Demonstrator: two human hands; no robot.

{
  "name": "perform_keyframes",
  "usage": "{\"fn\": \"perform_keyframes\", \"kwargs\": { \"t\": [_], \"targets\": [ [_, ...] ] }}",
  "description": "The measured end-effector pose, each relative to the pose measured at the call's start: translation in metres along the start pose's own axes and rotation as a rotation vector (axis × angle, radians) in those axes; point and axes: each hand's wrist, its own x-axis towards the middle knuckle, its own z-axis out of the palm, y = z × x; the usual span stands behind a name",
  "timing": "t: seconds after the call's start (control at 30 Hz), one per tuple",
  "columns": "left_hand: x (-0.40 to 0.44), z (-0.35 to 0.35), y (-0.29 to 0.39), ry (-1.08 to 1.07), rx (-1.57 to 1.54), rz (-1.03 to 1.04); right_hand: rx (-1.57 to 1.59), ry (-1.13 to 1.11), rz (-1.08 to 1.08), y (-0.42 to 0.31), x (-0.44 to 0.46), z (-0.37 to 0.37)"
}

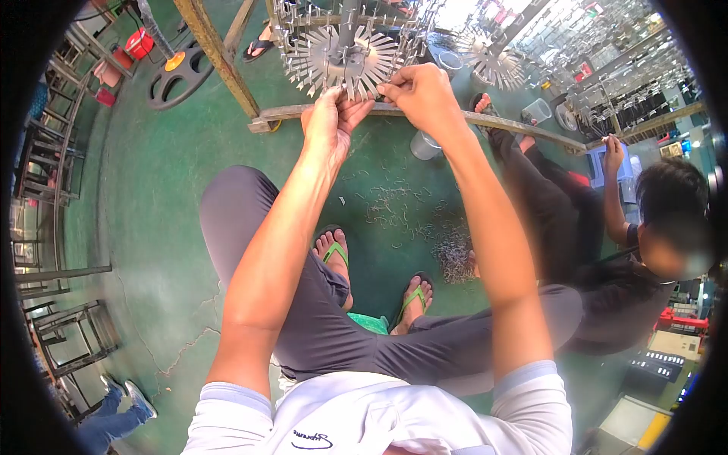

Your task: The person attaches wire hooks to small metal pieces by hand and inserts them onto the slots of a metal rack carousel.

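Note:
A round metal rack with flat prongs radiating from a central post hangs in front of me. My left hand is palm up at its lower edge, the thumb near the prong tips and the fingers stretched out below them. Just to the right, my right hand has thumb and forefinger pinched together beside the rim prongs. Whatever sits in that pinch is too small to make out. Small metal pieces lie scattered on the green floor below, with a denser pile to the right.
A wooden bar crosses below the rack, joined to a slanted post. Another person sits at the right, one hand raised towards more hanging racks. A bucket stands behind my right wrist. Metal frames line the left.

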Motion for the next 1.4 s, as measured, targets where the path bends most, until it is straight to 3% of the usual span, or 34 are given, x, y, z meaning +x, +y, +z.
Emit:
{"fn": "perform_keyframes", "kwargs": {
  "t": [0.33,0.47,0.77,0.9,1.1,1.4],
  "targets": [
    [-0.001,-0.002,-0.001,-0.056,0.015,0.004,-0.036,0.059,-0.084,-0.003,-0.004,0.005],
    [-0.009,0.001,-0.003,-0.052,0.041,0.013,-0.024,0.035,0.053,-0.023,-0.015,-0.013],
    [-0.023,0.005,0.002,0.074,0.102,-0.088,0.091,0.248,0.009,-0.021,-0.012,-0.010],
    [-0.048,0.008,0.006,0.315,0.342,-0.033,0.111,0.364,-0.094,-0.019,-0.007,0.000],
    [-0.051,0.023,0.007,0.084,0.370,0.320,0.228,0.392,-0.092,-0.025,0.008,-0.007],
    [-0.050,0.033,0.014,-0.079,0.510,0.513,0.179,0.342,-0.114,-0.017,0.039,-0.011]
  ]
}}
